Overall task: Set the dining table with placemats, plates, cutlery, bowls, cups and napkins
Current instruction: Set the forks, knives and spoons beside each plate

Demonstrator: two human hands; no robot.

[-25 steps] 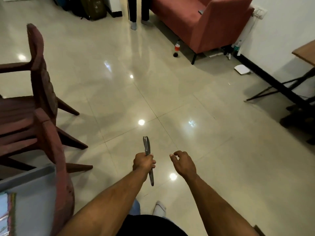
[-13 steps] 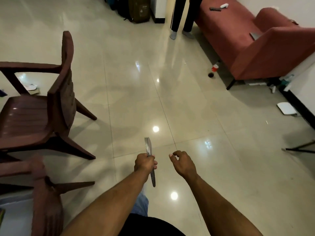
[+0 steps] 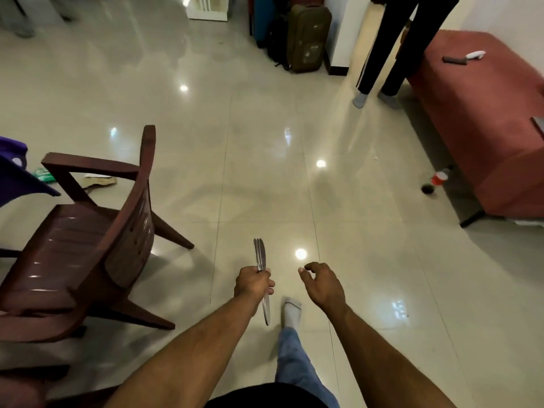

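Carrying cutlery across the room

Left hand [image 3: 253, 285] fisted round a bundle of cutlery [image 3: 260, 266], handles down, ends kept together for the walk; right hand [image 3: 323, 285] loosely curled, holding nothing, free for laying out. No dining table in view.

A glossy tiled floor [image 3: 250, 136] fills the view, dotted with bright reflections. At nine o'clock a dark brown chair [image 3: 88, 240] stands with its back toward the centre. Behind it lie a piece of cardboard [image 3: 100, 181] and a green packet [image 3: 44, 174], beside purple cloth [image 3: 14, 178] at the left edge. At twelve o'clock an olive suitcase [image 3: 307, 36] stands beside a blue one [image 3: 260, 19]. At one o'clock a bystander's dark-trousered legs [image 3: 391, 45] stand. At three o'clock sits a red sofa [image 3: 482, 128], a red can [image 3: 438, 179] just beside its base.
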